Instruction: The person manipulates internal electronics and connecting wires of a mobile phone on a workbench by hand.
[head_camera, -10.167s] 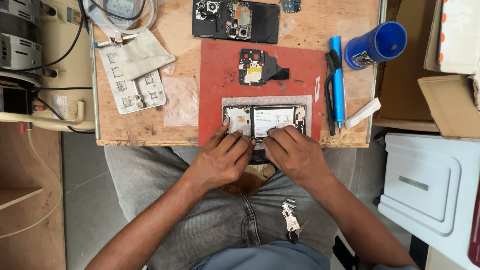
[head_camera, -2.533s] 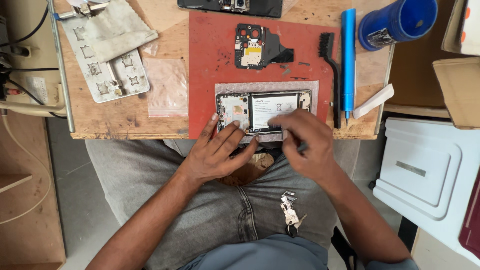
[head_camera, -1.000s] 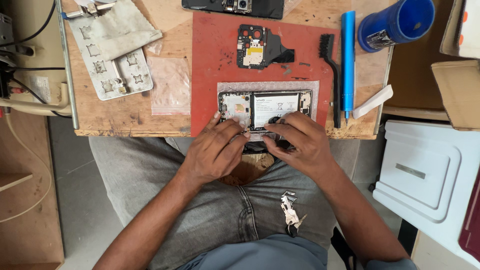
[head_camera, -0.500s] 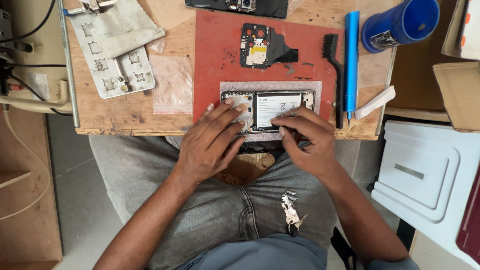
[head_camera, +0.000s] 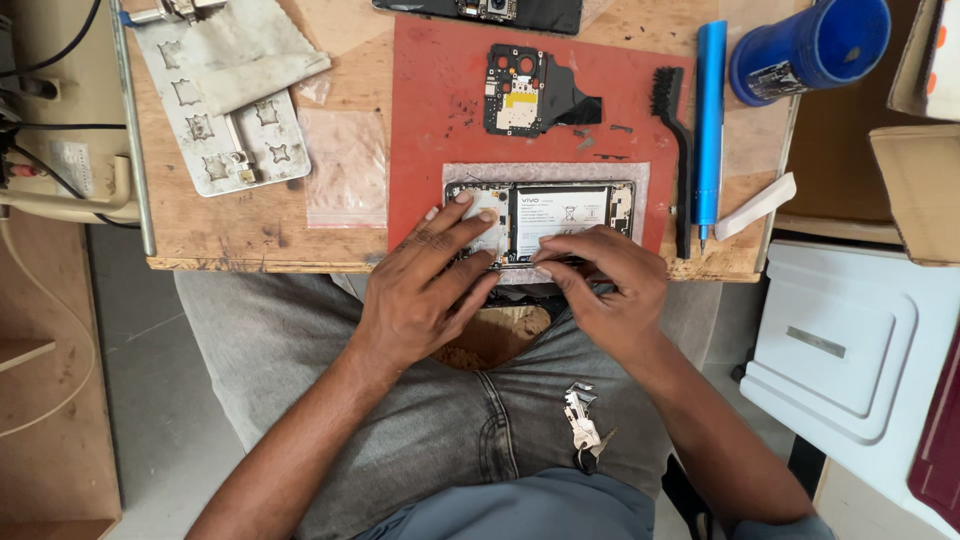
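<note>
Opened phone: my left hand is pressing it flat, fingers spread; right hand is pinching its lower edge—working gently, evenly.

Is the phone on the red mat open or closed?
Open: the phone lies back-off, battery and boards exposed, under the left hand and right hand.

One head-worn camera looked almost straight down from above the seated person, fairly near, with the wooden bench toward twelve o'clock, the lap at six, and both forearms entering from below.
</note>
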